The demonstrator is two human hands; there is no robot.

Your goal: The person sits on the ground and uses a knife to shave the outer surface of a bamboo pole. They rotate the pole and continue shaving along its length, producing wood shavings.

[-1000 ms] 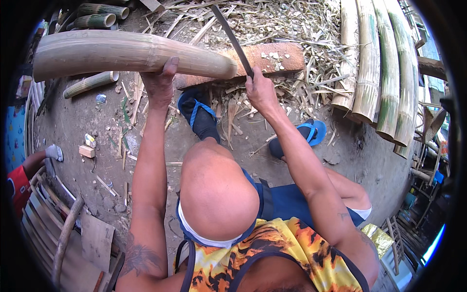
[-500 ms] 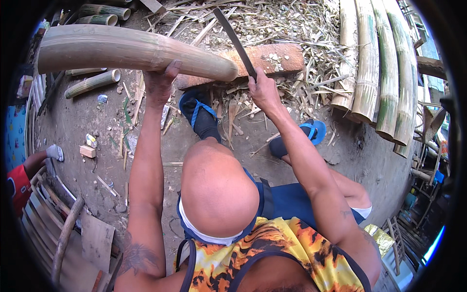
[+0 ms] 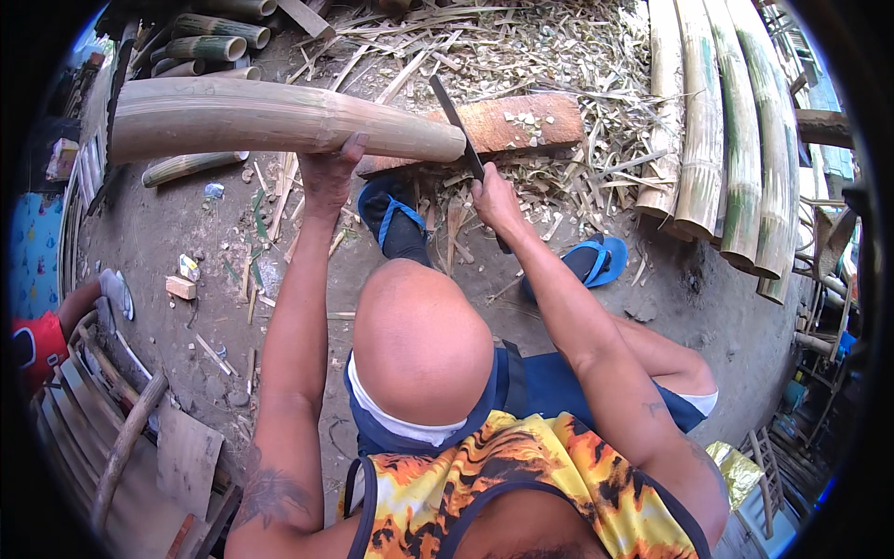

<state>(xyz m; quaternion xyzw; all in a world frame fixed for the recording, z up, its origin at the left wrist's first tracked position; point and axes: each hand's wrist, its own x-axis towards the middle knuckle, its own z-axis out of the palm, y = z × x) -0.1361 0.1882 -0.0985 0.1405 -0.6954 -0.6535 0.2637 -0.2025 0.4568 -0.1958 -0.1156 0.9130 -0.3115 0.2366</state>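
A thick, pale bamboo pole [image 3: 242, 116] lies crosswise in front of me, its right end over a reddish-brown wooden block [image 3: 531, 121] on the ground. My left hand [image 3: 328, 172] is closed round its near side from below, thumb against the bamboo. My right hand [image 3: 495, 197] grips the handle of a long, dark-bladed machete [image 3: 456, 121]. The blade points away from me, up against or just beside the pole's right end; whether it touches I cannot tell.
Wood chips and shavings [image 3: 559, 65] litter the ground beyond the block. Long bamboo poles [image 3: 731, 130] lie at right, with shorter pieces [image 3: 209, 47] at far left. Another person's red garment [image 3: 37, 349] shows at the left edge. My blue-strapped sandals [image 3: 396, 210] are below the pole.
The machete has come down toward me, beside the pole's end. The pole and my left hand have shifted slightly right and nearer in the view.
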